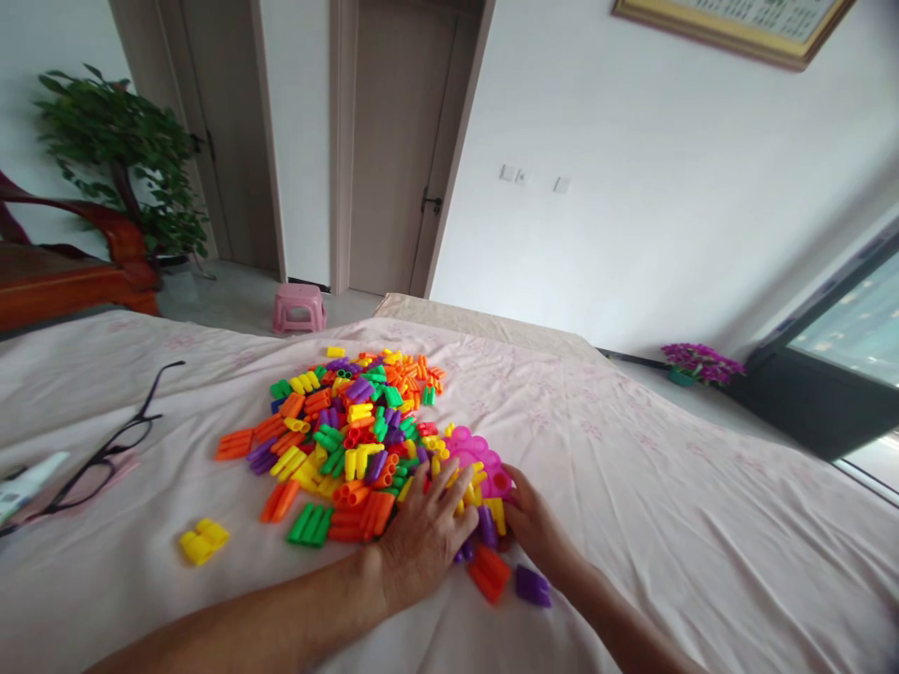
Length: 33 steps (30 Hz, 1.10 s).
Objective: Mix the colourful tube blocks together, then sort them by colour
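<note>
A heap of coloured plastic tube-shaped building blocks [358, 440] in orange, yellow, green, purple and red lies on the cloth. My left hand [428, 529] rests on the near right side of the heap, fingers spread over yellow blocks. At the heap's right edge is a pink plastic piece with a scalloped, round-celled rim [497, 482]; my right hand [534, 520] closes on its right side, with the fingertips partly hidden. Just below the hands lie an orange block [490, 573] and a purple block [533, 586]. A yellow block [203, 541] sits apart at the left.
The pale floral cloth [632, 505] covers the surface. Black-framed glasses [105, 459] and a white tube [35, 482] lie at the left. Beyond are a pink stool [299, 309], a wooden armchair [84, 271], a leafy plant [119, 140] and purple flowers [702, 362].
</note>
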Motion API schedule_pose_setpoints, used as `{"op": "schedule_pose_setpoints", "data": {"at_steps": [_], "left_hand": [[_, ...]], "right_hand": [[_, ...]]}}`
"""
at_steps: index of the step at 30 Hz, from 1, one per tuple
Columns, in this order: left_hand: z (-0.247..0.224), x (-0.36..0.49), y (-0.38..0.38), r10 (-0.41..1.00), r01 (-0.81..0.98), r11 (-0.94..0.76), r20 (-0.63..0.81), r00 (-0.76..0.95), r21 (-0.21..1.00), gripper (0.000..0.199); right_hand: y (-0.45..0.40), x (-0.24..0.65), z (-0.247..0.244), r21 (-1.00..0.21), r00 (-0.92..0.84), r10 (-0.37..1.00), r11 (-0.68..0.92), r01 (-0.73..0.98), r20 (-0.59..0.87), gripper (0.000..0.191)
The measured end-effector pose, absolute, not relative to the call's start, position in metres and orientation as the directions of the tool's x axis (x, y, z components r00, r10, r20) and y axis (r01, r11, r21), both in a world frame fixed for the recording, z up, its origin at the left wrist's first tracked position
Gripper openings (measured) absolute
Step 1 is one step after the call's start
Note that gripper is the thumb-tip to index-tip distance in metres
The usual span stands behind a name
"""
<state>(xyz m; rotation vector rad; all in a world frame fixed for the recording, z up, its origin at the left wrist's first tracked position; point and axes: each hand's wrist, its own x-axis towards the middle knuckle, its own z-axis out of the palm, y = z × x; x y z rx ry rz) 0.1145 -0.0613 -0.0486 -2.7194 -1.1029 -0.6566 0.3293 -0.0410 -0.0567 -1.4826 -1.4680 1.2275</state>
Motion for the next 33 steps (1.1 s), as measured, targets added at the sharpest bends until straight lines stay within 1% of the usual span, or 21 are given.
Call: {"op": "schedule_pose_setpoints", "data": {"at_steps": [5, 8, 10, 12, 14, 17, 19, 21, 22, 23, 25, 26, 28, 30, 33], "left_hand": [[-0.041, 0.091, -0.047, 0.682, 0.726, -0.678, 0.468, 0.562, 0.115, 0.029], [-0.030, 0.075, -0.034, 0.704, 0.739, -0.650, 0.506, 0.498, 0.177, 0.032], [-0.019, 0.063, -0.023, 0.708, 0.749, -0.631, 0.547, 0.446, 0.205, 0.036], [-0.008, 0.049, -0.012, 0.711, 0.769, -0.599, 0.589, 0.383, 0.222, 0.039], [0.001, 0.034, -0.003, 0.728, 0.815, -0.530, 0.619, 0.293, 0.237, 0.040], [0.010, 0.006, 0.008, 0.758, 0.887, -0.385, 0.636, 0.146, 0.255, 0.038], [0.010, -0.014, 0.014, 0.781, 0.917, -0.299, 0.620, 0.077, 0.263, 0.035], [0.008, -0.035, 0.019, 0.814, 0.933, -0.207, 0.581, -0.002, 0.294, 0.032], [0.005, -0.044, 0.021, 0.832, 0.930, -0.157, 0.552, -0.056, 0.332, 0.033], [0.002, -0.051, 0.023, 0.847, 0.918, -0.113, 0.519, -0.111, 0.381, 0.036], [-0.004, -0.062, 0.026, 0.869, 0.877, -0.070, 0.461, -0.181, 0.475, 0.051], [-0.007, -0.064, 0.027, 0.878, 0.860, -0.078, 0.444, -0.181, 0.504, 0.059], [-0.013, -0.065, 0.031, 0.892, 0.844, -0.126, 0.432, -0.134, 0.522, 0.069], [-0.018, -0.062, 0.037, 0.903, 0.839, -0.161, 0.420, -0.088, 0.520, 0.074], [-0.021, -0.058, 0.049, 0.934, 0.850, -0.160, 0.354, -0.034, 0.502, 0.077]], "right_hand": [[-0.035, 0.291, -0.036, -0.984, -0.179, 0.971, -0.137, 0.114, -0.156, 0.059], [-0.028, 0.272, -0.019, -0.990, -0.240, 0.961, -0.129, 0.061, -0.140, 0.060], [-0.019, 0.257, -0.010, -0.994, -0.266, 0.958, -0.095, 0.059, -0.107, 0.062], [-0.006, 0.244, -0.003, -0.993, -0.267, 0.962, -0.027, 0.115, -0.057, 0.064], [0.010, 0.233, 0.003, -0.967, -0.261, 0.965, 0.084, 0.239, 0.019, 0.064], [0.040, 0.229, 0.009, -0.845, -0.262, 0.952, 0.269, 0.462, 0.160, 0.063], [0.065, 0.234, 0.009, -0.783, -0.224, 0.951, 0.304, 0.542, 0.214, 0.063], [0.094, 0.244, 0.005, -0.815, -0.132, 0.972, 0.234, 0.530, 0.193, 0.065], [0.110, 0.250, 0.002, -0.852, -0.096, 0.985, 0.174, 0.493, 0.146, 0.066], [0.125, 0.255, -0.002, -0.891, -0.045, 0.993, 0.117, 0.438, 0.109, 0.066], [0.153, 0.267, -0.009, -0.933, 0.057, 0.997, 0.022, 0.359, 0.045, 0.067], [0.165, 0.271, -0.012, -0.936, 0.097, 0.995, -0.009, 0.351, 0.027, 0.065], [0.185, 0.278, -0.017, -0.931, 0.142, 0.990, -0.045, 0.363, 0.008, 0.057], [0.200, 0.280, -0.019, -0.922, 0.150, 0.989, -0.064, 0.382, -0.006, 0.046], [0.210, 0.273, -0.020, -0.915, 0.130, 0.991, -0.091, 0.392, -0.043, 0.031]]}}
